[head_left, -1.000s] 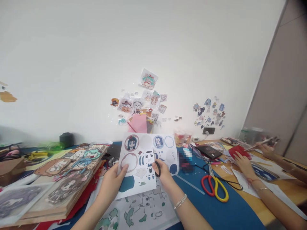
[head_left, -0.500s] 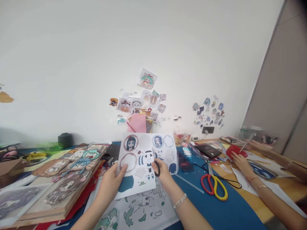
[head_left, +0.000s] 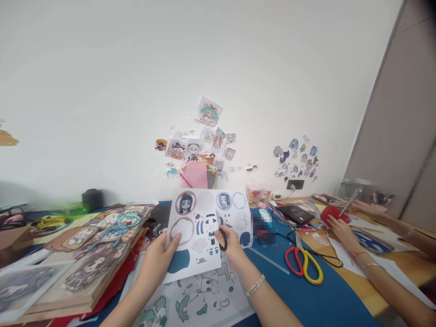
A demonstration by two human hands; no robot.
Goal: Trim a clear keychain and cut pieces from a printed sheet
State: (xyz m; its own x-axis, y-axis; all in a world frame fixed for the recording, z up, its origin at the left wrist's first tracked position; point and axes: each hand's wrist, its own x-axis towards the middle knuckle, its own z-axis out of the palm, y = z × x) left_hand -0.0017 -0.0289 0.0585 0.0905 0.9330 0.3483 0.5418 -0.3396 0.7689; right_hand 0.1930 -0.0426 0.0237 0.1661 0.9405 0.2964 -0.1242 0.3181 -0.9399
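A white printed sheet (head_left: 208, 261) with cartoon figures, circles and small parts is held up in front of me. My left hand (head_left: 163, 252) pinches its left edge, thumb on the front. My right hand (head_left: 232, 247) is closed round black-handled scissors (head_left: 223, 239) at the middle of the sheet. One handle loop shows; the blades are hard to make out. A split line runs up the sheet above the scissors, with its right part bending back. Below lies another printed sheet (head_left: 207, 304) with green and grey pieces, partly covered by my hands.
On the left, paper cutouts (head_left: 83, 238) lie on a stack of boards. Large scissors with red and yellow handles (head_left: 303, 265) rest on the blue mat (head_left: 327, 295). At right, another person's hand (head_left: 342, 231) touches a red object (head_left: 335, 215). Cups (head_left: 254, 194) stand near the wall.
Almost nothing differs. The right part of the sheet shifts very slightly, while my hands stay in nearly the same place.
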